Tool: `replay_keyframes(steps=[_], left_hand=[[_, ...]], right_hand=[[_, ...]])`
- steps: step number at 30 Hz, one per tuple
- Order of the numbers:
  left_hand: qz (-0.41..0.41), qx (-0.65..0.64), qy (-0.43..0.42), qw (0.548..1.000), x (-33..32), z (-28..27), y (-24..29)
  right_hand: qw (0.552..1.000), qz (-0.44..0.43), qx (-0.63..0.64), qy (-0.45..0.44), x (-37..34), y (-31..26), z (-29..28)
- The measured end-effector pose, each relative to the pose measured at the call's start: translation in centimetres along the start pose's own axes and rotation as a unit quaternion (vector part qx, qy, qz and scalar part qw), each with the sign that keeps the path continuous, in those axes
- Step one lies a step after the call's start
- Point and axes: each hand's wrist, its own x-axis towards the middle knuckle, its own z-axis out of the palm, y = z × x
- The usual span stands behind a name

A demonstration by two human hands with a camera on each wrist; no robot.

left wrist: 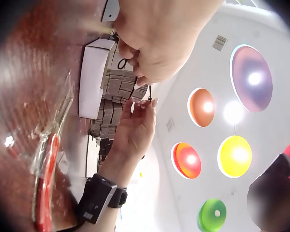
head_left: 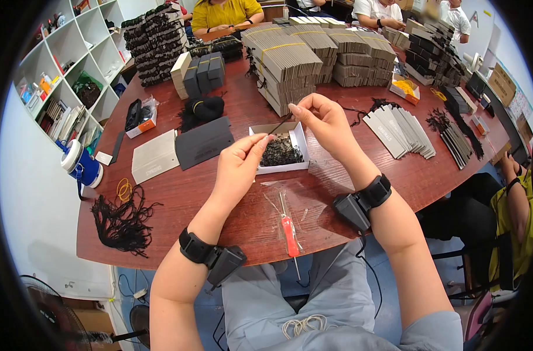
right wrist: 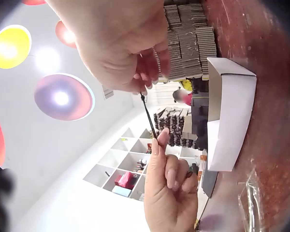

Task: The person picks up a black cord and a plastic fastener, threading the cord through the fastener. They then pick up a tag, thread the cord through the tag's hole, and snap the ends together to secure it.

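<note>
Between my two hands a thin black cord is stretched over a small white box. My left hand pinches its lower end between thumb and forefinger. The upper end is pinched by the fingertips of my right hand, where the right wrist view shows a small knot or loop. Inside the box, under the hands, lies a heap of small black pieces. A red-handled tool with a thin metal shaft lies on clear plastic, nearer to me than the box.
Tall stacks of grey cards stand behind the box. Fanned grey tags are at right; grey and black sheets lie left. A bundle of black cords and a blue jug are near the left edge. Other people sit around the table.
</note>
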Motion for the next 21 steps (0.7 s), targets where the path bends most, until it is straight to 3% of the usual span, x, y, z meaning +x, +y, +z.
replay_keyframes(steps=[3,5,7,9,11,13,14,15,17,19,21], left_hand=[[-0.018,-0.002,0.05,0.999,0.2,-0.5,0.2],[-0.011,-0.008,0.055,0.998,0.5,-1.0,-0.1],[0.006,-0.031,0.077,0.997,0.6,-1.1,0.1],[0.004,-0.015,0.053,0.998,0.5,-1.4,-0.2],[-0.023,-0.005,0.001,1.0,0.2,-1.1,0.3],[-0.034,-0.022,-0.009,0.999,0.1,-0.9,0.5],[-0.018,-0.008,-0.018,1.0,0.1,-1.0,0.3],[-0.003,0.007,-0.026,1.0,0.1,-1.1,0.2],[0.006,0.0,-0.05,0.999,0.0,-1.2,0.7],[0.04,0.013,-0.039,0.998,0.2,-1.4,0.9],[0.112,0.11,-0.024,0.987,0.4,-2.2,2.0]], right_hand=[[0.999,0.024,-0.027,0.035,0.0,0.3,-0.4],[0.981,0.12,-0.122,0.088,0.2,0.6,-0.8],[0.971,0.147,-0.179,0.064,0.3,0.4,-1.2],[0.949,-0.086,-0.291,0.087,0.1,1.0,-0.6],[0.973,-0.162,-0.164,0.008,0.1,1.1,0.5],[0.99,-0.052,0.015,-0.13,-1.2,-0.6,1.9],[0.983,-0.028,0.048,-0.174,-1.6,-0.6,2.4],[0.982,-0.029,0.055,-0.18,-1.7,-0.7,2.5],[0.964,0.101,0.029,-0.245,-1.8,-1.0,2.3],[0.972,0.077,0.055,-0.217,-2.0,-1.5,2.6],[0.973,0.098,0.053,-0.2,-1.9,-1.8,2.3]])
